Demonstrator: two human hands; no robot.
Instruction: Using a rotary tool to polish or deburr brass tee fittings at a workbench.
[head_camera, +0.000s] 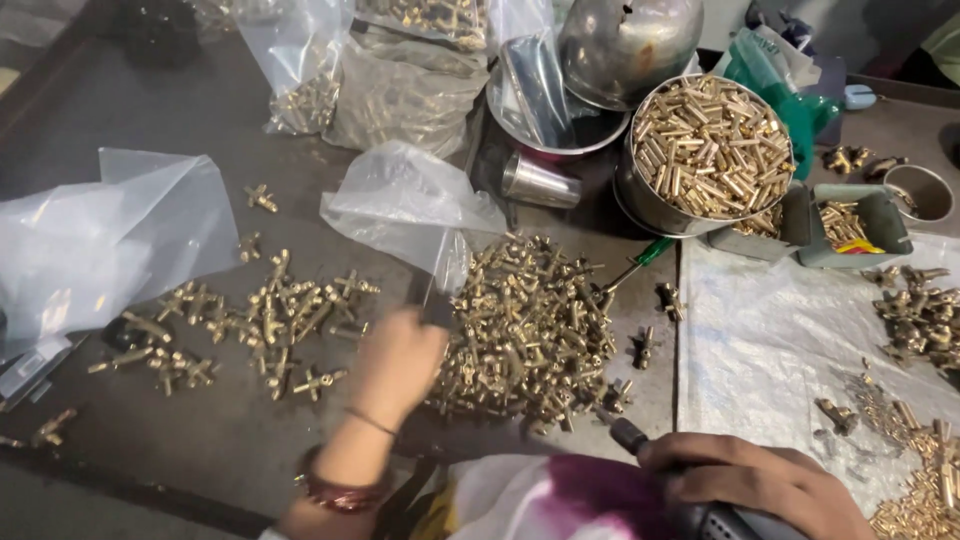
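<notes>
Head view: left hand (398, 362) grip unclear, touching brass pile (530, 335); right hand (765, 480) grips tool (650, 450).

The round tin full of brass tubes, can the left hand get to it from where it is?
Probably yes. The left hand rests at the brass fittings pile; the round tin sits beyond that low pile, open-topped, with nothing tall between. It looks a long stretch, though.

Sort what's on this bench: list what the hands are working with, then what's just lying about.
In use:
left hand reaching into the brass fitting pile
right hand holding a power tool

Lying about:
tub of brass tubes
plastic bags
steel cup
green tray
</notes>
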